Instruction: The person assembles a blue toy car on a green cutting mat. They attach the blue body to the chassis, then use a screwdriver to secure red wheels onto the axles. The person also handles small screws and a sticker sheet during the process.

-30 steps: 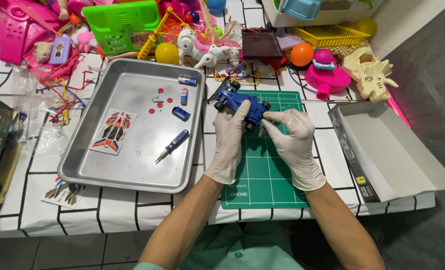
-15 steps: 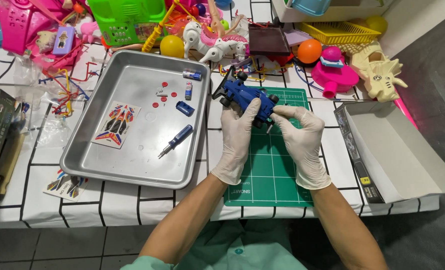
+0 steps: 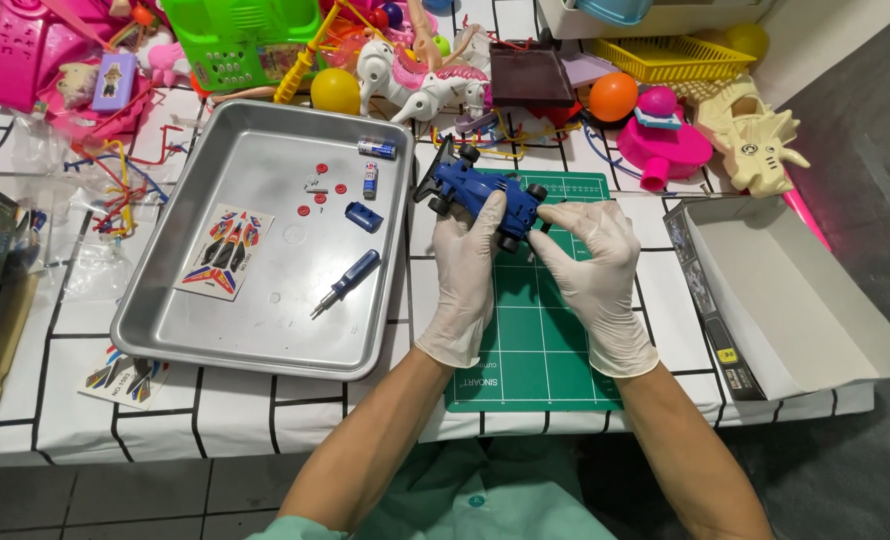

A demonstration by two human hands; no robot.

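Both hands [image 3: 530, 265] hold, seemingly, a blue toy car [image 3: 482, 195]

At the left of my view sits a metal tray [image 3: 165, 320] holding a blue screwdriver [image 3: 345, 283], a sticker sheet [image 3: 225, 253] and small red wheels [image 3: 322, 183]. An open cardboard box [image 3: 795, 300] lies at the right; an orange ball [image 3: 613, 97] rests at the top.

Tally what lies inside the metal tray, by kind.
In the metal tray:
Screwdriver: 1
Sticker sheet: 1
Small batteries: 2
Blue clip piece: 1
Red round bits: 5, as far as they show
Total: 10
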